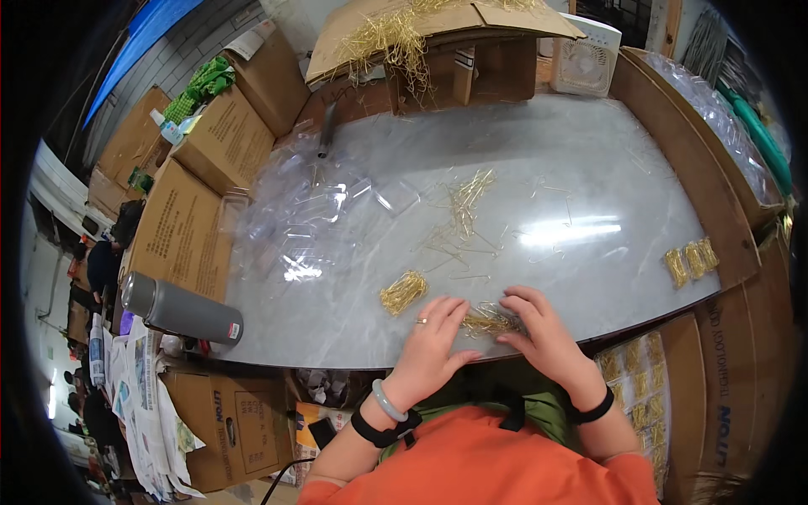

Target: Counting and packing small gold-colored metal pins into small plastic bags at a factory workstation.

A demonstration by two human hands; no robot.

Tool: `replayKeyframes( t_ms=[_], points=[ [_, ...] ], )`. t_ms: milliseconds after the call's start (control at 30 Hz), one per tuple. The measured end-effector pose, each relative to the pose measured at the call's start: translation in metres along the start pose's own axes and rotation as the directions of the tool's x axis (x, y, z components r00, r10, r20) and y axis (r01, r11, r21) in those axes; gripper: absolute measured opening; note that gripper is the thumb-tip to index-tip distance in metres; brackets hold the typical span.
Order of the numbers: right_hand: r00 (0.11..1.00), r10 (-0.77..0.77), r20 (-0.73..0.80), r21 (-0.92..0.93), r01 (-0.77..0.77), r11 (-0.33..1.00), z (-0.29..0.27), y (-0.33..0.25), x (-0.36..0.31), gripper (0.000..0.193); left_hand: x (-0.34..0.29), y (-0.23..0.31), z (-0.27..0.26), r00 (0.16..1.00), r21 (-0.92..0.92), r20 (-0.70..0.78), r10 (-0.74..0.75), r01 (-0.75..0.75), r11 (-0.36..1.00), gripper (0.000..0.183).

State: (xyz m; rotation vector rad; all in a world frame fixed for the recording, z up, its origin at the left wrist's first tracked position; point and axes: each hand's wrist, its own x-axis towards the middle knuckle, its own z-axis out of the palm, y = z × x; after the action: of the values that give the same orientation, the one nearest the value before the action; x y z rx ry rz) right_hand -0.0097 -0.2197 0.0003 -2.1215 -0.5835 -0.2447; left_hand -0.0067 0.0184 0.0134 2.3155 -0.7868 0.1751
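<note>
Close to the table's near edge lies a small bunch of thin gold wire hooks (490, 320). My left hand (431, 337) presses in at its left end, thumb and fingers bent around it. At the other end my right hand (543, 335) cups the bunch, with the thumb below and the fingers above. Just beyond my left hand rests a thicker gold wire bundle (404, 292), apart from the fingers. Loose gold wires (463, 206) are scattered over the middle of the grey table (589, 151).
Clear plastic boxes (307, 202) pile up at the left. A grey bottle (181, 310) lies at the left edge. Several gold bundles (692, 261) sit at the right. A wire-topped cardboard box (480, 71) and white fan (585, 59) stand at the back.
</note>
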Motion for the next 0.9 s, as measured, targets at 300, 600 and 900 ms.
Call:
replayKeyframes(
  t_ms=[300,600,900],
  points=[
    [0.98,-0.076,-0.182,-0.387,0.0,0.922,-0.004,-0.005,-0.032,0.03,0.018,-0.004,0.035,0.992,0.048,0.063,0.111,-0.115,0.992,0.06],
    [0.961,0.007,-0.275,-0.262,-0.082,0.961,0.021,-0.016,-0.017,0.037,0.009,-0.004,0.032,0.997,-0.03,0.052,0.058,-0.056,0.998,0.06],
    [0.998,-0.012,0.059,-0.297,0.029,0.954,0.011,-0.019,0.001,0.049,0.006,-0.012,0.034,0.997,-0.084,0.058,0.041,-0.036,0.996,0.066]
  ],
)
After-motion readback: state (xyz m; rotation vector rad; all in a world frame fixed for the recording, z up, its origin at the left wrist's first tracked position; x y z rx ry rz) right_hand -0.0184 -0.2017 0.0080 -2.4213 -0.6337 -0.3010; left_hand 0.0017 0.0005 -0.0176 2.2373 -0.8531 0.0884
